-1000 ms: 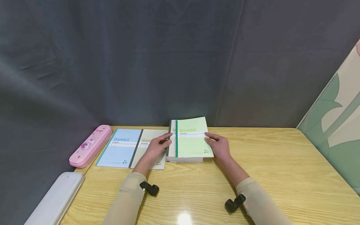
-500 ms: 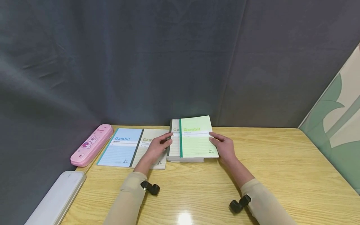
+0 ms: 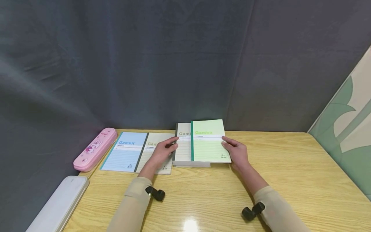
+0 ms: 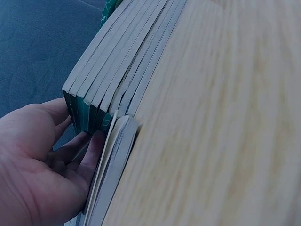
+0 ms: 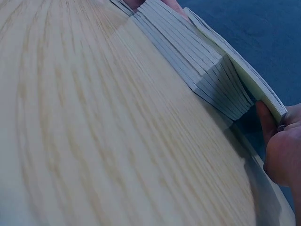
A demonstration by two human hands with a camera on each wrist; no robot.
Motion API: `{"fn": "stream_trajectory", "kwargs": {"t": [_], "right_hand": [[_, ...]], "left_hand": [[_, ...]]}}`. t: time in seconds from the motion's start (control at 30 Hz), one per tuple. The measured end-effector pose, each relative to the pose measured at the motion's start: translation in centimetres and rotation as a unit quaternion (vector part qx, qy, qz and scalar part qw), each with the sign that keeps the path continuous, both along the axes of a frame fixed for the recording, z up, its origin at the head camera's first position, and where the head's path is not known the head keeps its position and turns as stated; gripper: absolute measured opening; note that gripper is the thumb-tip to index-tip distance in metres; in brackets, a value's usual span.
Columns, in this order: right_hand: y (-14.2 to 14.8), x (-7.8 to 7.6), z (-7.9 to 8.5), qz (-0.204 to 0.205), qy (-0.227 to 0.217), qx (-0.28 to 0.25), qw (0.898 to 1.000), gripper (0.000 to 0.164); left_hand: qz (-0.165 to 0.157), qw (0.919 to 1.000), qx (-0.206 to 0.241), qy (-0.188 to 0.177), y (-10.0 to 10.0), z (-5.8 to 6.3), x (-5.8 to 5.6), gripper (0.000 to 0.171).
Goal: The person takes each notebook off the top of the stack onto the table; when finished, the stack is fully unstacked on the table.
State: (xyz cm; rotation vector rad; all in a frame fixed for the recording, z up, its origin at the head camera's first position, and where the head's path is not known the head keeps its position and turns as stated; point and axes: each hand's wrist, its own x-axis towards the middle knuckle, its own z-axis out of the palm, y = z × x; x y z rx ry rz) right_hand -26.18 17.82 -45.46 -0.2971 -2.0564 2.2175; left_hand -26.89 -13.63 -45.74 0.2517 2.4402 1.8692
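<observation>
A pale green notebook (image 3: 211,148) with a dark green spine overlaps the right part of a stack of notebooks (image 3: 183,151). My right hand (image 3: 237,153) pinches its right edge. In the right wrist view, that green notebook (image 5: 240,66) slants up off the stack, a gap showing beneath. At the stack's left side is my left hand (image 3: 161,153), its thumb and a finger touching the edge. The left wrist view has this hand's fingers against the bound spines of the stack (image 4: 117,61). The exposed top cover of the stack is grey-white with a dark spine.
Left of the stack lie a blue notebook (image 3: 124,153) and a grey-white notebook (image 3: 145,151), partly under my left forearm. Farther left are a pink pencil case (image 3: 94,149) and a white case (image 3: 59,203). A dark curtain (image 3: 174,64) hangs behind the wooden table (image 3: 290,174).
My right hand has drawn the green notebook rightward across the stack, uncovering more of the grey-white cover below. My left hand has stayed at the stack's left edge.
</observation>
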Motion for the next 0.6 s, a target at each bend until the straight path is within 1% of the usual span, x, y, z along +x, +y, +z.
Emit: {"fn": "stream_trajectory", "kwargs": {"t": [0.13, 0.2, 0.3, 0.43, 0.6], "right_hand": [[0.5, 0.0, -0.2, -0.005, -0.004, 0.003, 1.0, 0.038], [0.6, 0.0, -0.3, -0.008, -0.004, 0.0, 1.0, 0.038], [0.9, 0.1, -0.4, -0.011, -0.004, -0.001, 1.0, 0.039], [1.4, 0.3, -0.4, -0.016, -0.006, -0.009, 1.0, 0.04], [2.0, 0.5, -0.4, -0.027, -0.006, -0.016, 0.999, 0.041]], "left_hand": [[-0.006, 1.0, 0.003, -0.001, 0.0, 0.0, 0.0, 0.046], [-0.009, 0.9999, -0.003, -0.004, 0.0, 0.1, 0.0, 0.046], [-0.017, 0.9998, -0.009, -0.004, 0.2, 1.6, 1.0, 0.045], [-0.026, 0.9996, -0.006, -0.002, 0.4, 3.5, 2.3, 0.045], [-0.024, 0.9997, -0.004, -0.006, 0.3, 3.6, 2.4, 0.045]]}}
